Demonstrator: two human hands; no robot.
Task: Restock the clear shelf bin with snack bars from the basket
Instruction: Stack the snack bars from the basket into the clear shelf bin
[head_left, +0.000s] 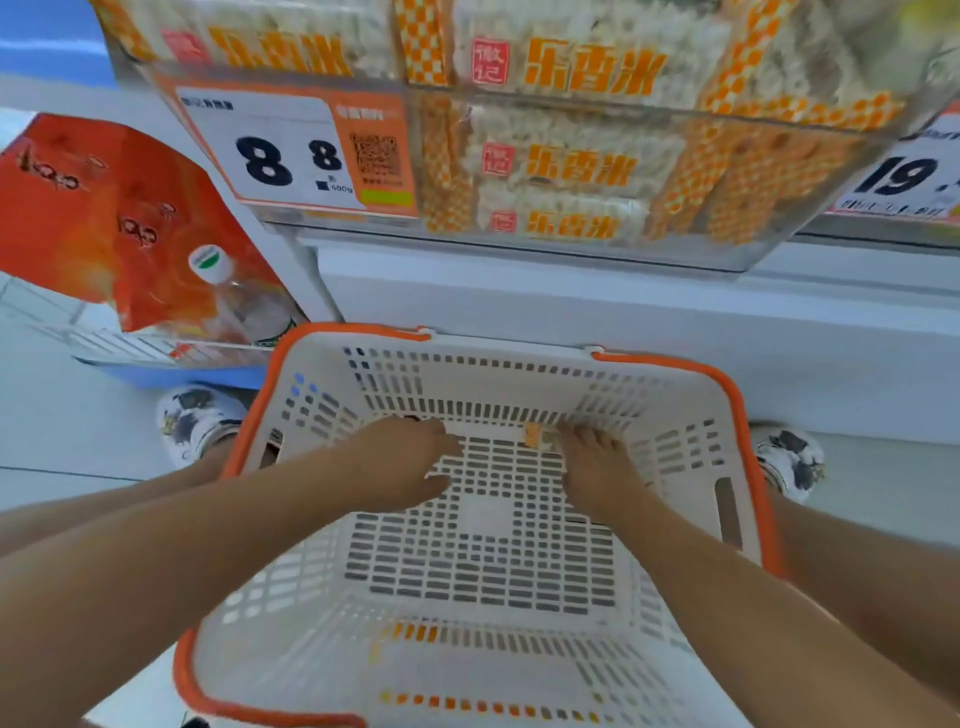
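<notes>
A white basket with an orange rim (756, 467) stands on the floor in front of me, below the shelf. One small orange-and-white snack bar (535, 435) lies on its slotted floor by the far wall. My right hand (597, 465) reaches down beside the bar, its straight fingers touching the bar's right end. My left hand (410, 457) lies low in the basket, a little to the left of the bar, fingers relaxed and holding nothing. Above, the clear shelf bin (701, 252) is stacked with matching orange-checked snack bars (566, 166).
A price label reading 8.8 (270, 150) is fixed to the bin's left front, and another label (904, 182) sits at the right. A red-orange bag (104, 208) and a bottle (228, 291) stand at the left. The white shelf base (571, 306) rises behind the basket.
</notes>
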